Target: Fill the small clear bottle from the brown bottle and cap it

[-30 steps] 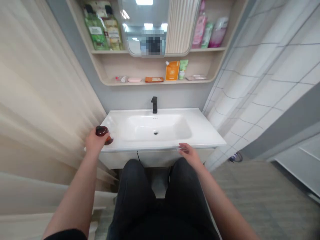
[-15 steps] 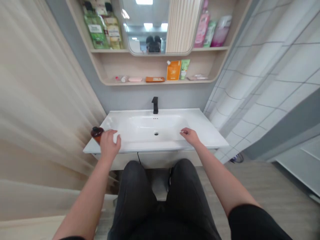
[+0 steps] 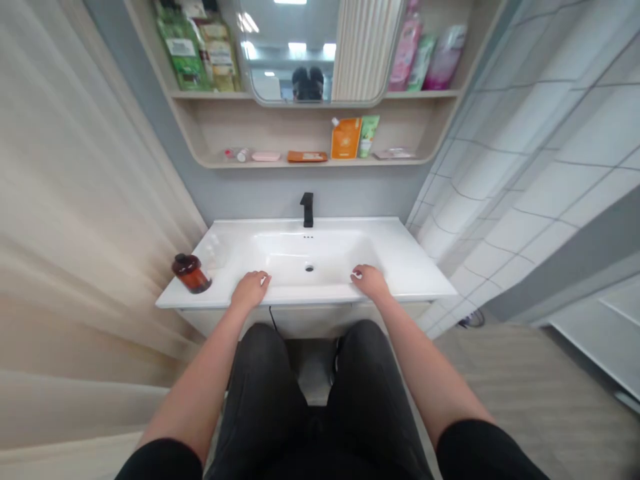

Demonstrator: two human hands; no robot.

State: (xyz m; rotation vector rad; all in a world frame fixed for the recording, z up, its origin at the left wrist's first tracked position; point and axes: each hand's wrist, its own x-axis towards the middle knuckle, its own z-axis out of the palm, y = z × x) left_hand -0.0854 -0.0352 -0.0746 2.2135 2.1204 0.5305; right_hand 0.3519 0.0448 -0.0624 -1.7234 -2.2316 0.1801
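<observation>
Nearby, left: left hand (image 3: 250, 290) rests on the front rim of the basin (image 3: 320, 257), fingers loosely curled and narrow, holding nothing.
Nearby, right: right hand (image 3: 370, 281) rests on the same rim, fingers curled the same way, also empty; the two hands are apart, with the basin's front edge between them.
Below fingers: dark trousers (image 3: 260, 393) over both knees; thin black cable (image 3: 272, 319) hanging under the counter's front edge.
Left of left fingers: amber bottle (image 3: 191, 273), dark cap, lying tilted on the white counter (image 3: 417, 273), close to the front edge, near the hand but not touching it.
Just beyond amber bottle: clear bottle (image 3: 214, 252), upright and hard to make out against the white.
Ahead of fingers: drain (image 3: 309, 268) in the basin floor; black faucet (image 3: 307, 209) at the back edge.
Further ahead: wooden shelf (image 3: 320, 162) with orange pouch (image 3: 346, 138) and green tube (image 3: 369, 135) standing, small items lying left of them.
Farthest: mirror (image 3: 285, 67), green packs (image 3: 183, 53) on its left, pink bottles (image 3: 406, 47) on its right.
Sides: beige curtain (image 3: 75, 200) left of the hands; tiled wall (image 3: 525, 200) and floor (image 3: 525, 387) right of them.
</observation>
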